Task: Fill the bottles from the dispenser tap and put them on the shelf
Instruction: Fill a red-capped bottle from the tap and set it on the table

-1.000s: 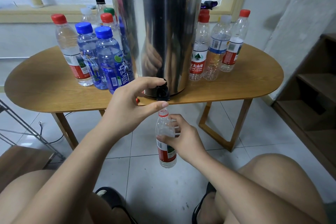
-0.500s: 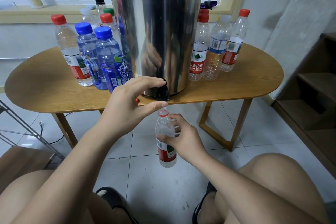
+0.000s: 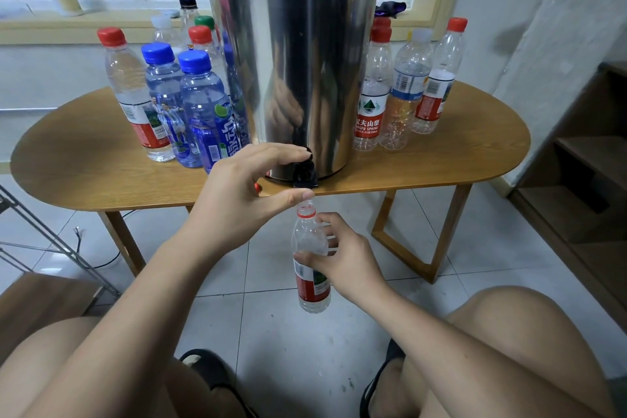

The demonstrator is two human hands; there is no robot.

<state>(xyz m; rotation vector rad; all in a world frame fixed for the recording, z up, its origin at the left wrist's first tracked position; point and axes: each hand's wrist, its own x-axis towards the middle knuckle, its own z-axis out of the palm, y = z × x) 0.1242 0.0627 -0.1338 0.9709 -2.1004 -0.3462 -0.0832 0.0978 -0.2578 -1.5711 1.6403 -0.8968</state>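
Two hands share this step, and it turns on one vertical line. The open mouth of the red-labelled bottle (image 3: pixel 309 241) sits directly beneath the black tap (image 3: pixel 305 176) of the steel dispenser (image 3: pixel 295 44), just below the edge of the tabletop (image 3: pixel 101 159). The bottle's long axis stands near upright, neck up, with its base hanging above the floor tiles (image 3: pixel 271 332).

The right hand (image 3: pixel 346 261) has its grip closed round the bottle's middle from the right side, thumb across the front above the label. The left hand (image 3: pixel 241 193) is at the tap from the left, its grip pinching it: forefinger on top of the lever, thumb just under the spout and just above the bottle mouth. I cannot tell whether the thumb touches the rim. No stream shows clearly, and the water level is hard to read.

Filling looks to be the step in hand. The shelf (image 3: pixel 583 159) lies well off to the right, on the side of the hand holding the bottle, so that hand seems the natural one to carry it there. Capped bottles (image 3: pixel 203 102) stand on the tabletop either side of the dispenser.
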